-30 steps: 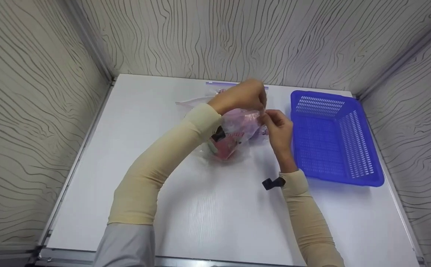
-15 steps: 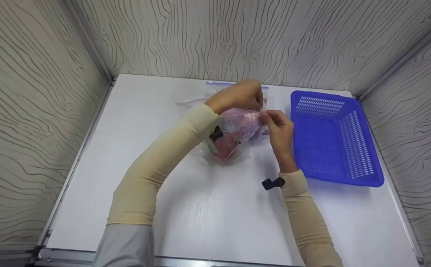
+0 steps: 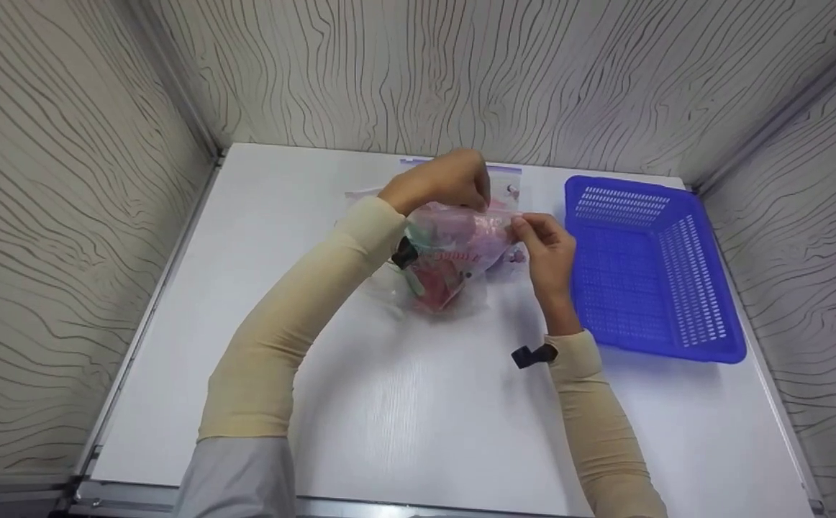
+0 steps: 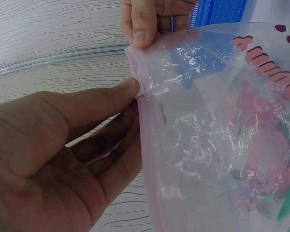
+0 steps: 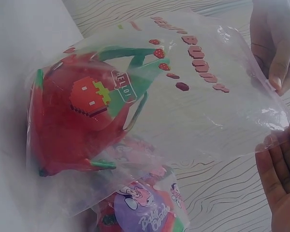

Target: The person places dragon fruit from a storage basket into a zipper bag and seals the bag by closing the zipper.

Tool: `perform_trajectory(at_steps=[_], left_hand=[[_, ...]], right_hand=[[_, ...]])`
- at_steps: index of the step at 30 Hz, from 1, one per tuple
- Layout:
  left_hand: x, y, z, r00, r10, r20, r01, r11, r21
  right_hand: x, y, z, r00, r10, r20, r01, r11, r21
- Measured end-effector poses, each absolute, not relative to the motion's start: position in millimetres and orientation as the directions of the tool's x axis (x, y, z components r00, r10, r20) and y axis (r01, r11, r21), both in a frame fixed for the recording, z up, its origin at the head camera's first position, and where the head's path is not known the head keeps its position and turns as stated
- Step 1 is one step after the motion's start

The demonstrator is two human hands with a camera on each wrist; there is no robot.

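A clear printed zip bag [image 3: 454, 248] with a pink zip edge holds a red dragon fruit [image 5: 82, 116] with green tips. My left hand [image 3: 450, 180] pinches the small white slider [image 4: 140, 91] on the bag's zip between thumb and forefinger. At the end of that zip, my right hand [image 3: 551, 248] pinches the bag's corner. In the right wrist view, a second printed bag [image 5: 147, 208] with a purple patch lies behind, with red and green contents. Its purple zip strip [image 3: 508, 170] shows at the back of the table.
A blue perforated basket [image 3: 623, 288] stands on the right of the white table [image 3: 389, 432]. Wood-patterned panels [image 3: 461, 79] close off the back and both sides.
My left hand has slid leftward along the zip, away from my right hand. The right hand keeps the corner and has shifted slightly right.
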State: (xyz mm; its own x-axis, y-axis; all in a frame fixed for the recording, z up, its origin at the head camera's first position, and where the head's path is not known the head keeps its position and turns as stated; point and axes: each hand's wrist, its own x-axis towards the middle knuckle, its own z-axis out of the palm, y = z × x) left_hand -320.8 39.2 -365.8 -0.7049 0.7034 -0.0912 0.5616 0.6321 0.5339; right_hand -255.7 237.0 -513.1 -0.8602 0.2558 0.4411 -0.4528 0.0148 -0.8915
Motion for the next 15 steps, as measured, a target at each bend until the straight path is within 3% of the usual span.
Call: perform_trajectory(at_steps=[15], left_hand=[[-321.9, 13.9, -365.1, -0.689, 0.72, -0.079, 0.579, 0.612, 0.539]], right_hand=[[-254.2, 241.0, -512.9, -0.865, 0.277, 0.418, -0.438, -0.009, -0.899]])
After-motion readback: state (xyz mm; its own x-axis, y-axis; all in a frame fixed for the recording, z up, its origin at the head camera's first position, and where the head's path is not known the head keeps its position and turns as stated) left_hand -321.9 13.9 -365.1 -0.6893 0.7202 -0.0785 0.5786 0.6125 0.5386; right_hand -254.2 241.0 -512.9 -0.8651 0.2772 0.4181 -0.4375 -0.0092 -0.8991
